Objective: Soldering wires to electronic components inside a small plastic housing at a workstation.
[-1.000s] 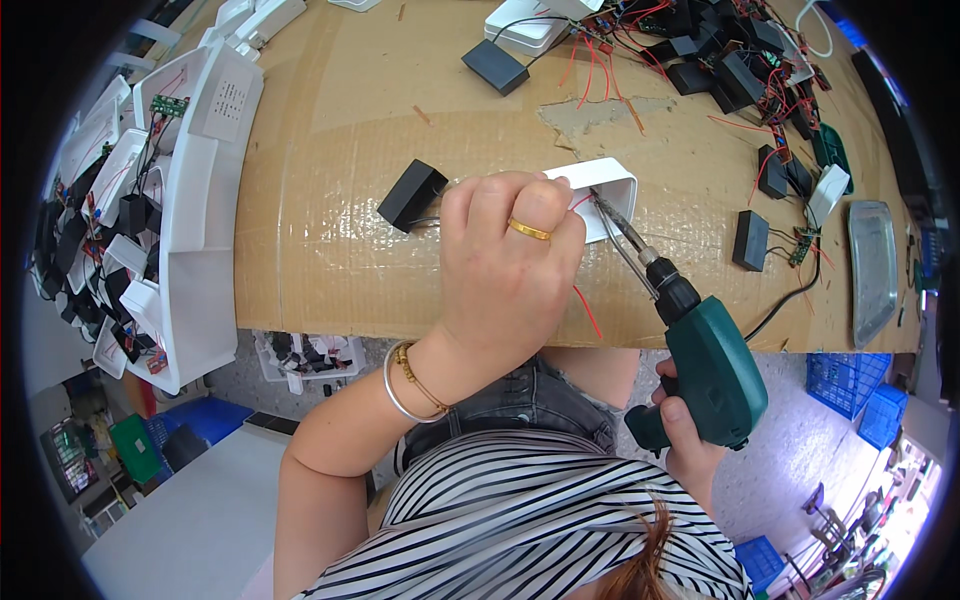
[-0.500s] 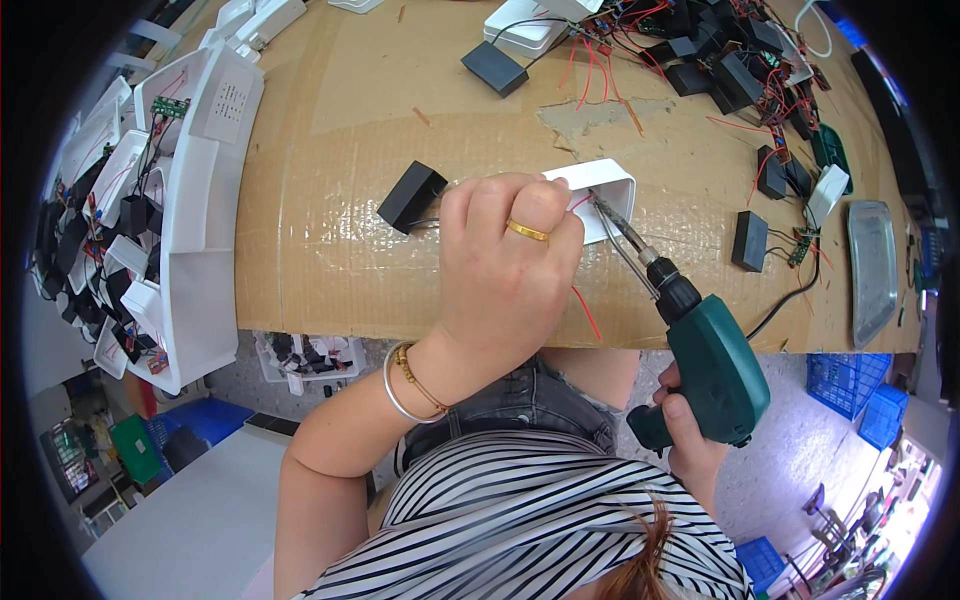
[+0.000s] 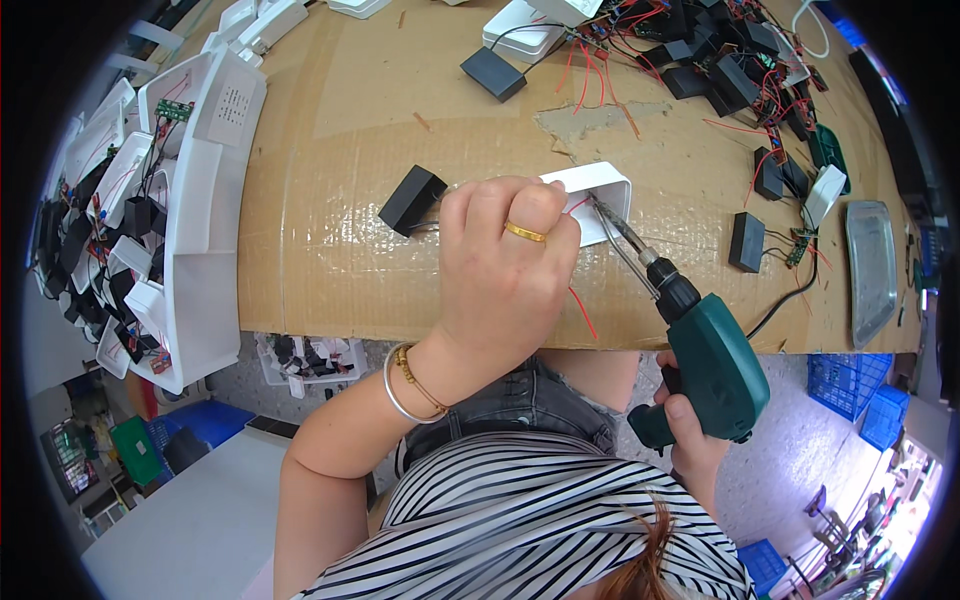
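My left hand (image 3: 505,265) is closed over a white plastic case (image 3: 610,180) and covers much of it; its fingertips are hidden. Out from under the hand hangs a red wire (image 3: 583,312). A black box (image 3: 411,200) lies just left of the knuckles, joined to a lead that runs beneath them. My right hand (image 3: 690,430) is wrapped round the handle of a green soldering gun (image 3: 718,365). The gun's tip points up and left into the open end of the case, close to a red wire there. Whether tip and wire touch, I cannot make out.
A white bin (image 3: 215,200) full of cased parts stands at the left. Black boxes with red wires (image 3: 725,80) pile up at the far right. A metal tray (image 3: 872,272) lies near the right edge, and a black cord (image 3: 790,305) trails behind the gun.
Almost nothing differs. My left hand and the white case have shifted a few pixels left; the soldering gun holds its place with its tip still inside the case.
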A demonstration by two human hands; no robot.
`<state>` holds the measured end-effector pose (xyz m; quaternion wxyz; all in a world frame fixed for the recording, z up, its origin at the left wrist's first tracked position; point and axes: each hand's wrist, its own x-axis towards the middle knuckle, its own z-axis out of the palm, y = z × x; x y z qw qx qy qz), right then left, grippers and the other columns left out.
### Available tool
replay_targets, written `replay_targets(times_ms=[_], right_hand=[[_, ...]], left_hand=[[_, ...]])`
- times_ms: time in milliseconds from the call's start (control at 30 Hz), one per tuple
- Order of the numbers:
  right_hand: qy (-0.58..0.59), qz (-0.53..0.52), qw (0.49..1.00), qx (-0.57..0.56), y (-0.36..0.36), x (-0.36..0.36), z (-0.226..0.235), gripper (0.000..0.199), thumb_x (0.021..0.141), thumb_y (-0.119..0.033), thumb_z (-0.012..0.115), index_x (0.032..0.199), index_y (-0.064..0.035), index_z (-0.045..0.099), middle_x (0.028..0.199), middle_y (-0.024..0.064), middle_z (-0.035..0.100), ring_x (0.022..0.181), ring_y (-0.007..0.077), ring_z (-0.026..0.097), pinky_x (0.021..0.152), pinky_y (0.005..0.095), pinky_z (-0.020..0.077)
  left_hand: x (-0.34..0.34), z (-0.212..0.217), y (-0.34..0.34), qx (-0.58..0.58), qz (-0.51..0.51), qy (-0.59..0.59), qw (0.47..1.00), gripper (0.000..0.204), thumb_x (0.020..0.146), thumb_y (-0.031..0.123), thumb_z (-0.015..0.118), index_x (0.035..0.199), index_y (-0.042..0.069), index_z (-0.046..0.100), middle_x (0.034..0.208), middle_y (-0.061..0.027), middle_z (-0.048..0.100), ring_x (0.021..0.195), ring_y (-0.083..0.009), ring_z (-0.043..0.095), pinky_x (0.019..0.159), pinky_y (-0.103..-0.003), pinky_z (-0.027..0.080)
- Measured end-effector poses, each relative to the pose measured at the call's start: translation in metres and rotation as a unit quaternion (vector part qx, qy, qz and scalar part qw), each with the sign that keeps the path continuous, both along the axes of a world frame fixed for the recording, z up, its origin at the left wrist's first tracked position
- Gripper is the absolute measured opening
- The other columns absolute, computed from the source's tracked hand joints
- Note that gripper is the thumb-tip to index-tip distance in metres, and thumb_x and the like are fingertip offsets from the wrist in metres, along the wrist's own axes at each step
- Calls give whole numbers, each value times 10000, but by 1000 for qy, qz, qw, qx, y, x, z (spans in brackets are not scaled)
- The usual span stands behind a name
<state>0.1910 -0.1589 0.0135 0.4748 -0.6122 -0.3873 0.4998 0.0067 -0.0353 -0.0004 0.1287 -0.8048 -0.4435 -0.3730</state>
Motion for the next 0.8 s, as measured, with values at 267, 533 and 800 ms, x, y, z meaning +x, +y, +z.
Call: replay_targets(times_ms=[267, 533, 800], right_hand=[[12, -29, 999, 7, -3, -1, -1, 608, 688, -364, 695, 1120, 21, 510, 976, 118, 581, 702, 126, 534, 630, 252, 434], [-8, 9, 1000, -16, -2, -1, 0, 577, 706, -320, 692, 1137, 13, 503, 980, 116, 582, 708, 122, 534, 647, 252, 438], [9, 3, 1000, -10, -3, -1, 0, 553, 713, -297, 693, 1130, 12, 501, 966, 109, 582, 705, 128, 536, 647, 254, 436]], left_hand=[[-1, 1, -1, -3, 0, 6, 1000, 127, 601, 79, 582, 699, -2, 575, 853, -60, 489, 838, -216, 498, 705, -360, 381], [0, 1, 0, 1, 0, 1, 1000, 118, 602, 80, 582, 689, 1, 571, 847, -59, 487, 833, -215, 498, 699, -359, 384], [-1, 0, 0, 5, 1, 5, 1000, 103, 605, 72, 580, 678, 1, 565, 831, -61, 489, 829, -215, 496, 691, -357, 381]])
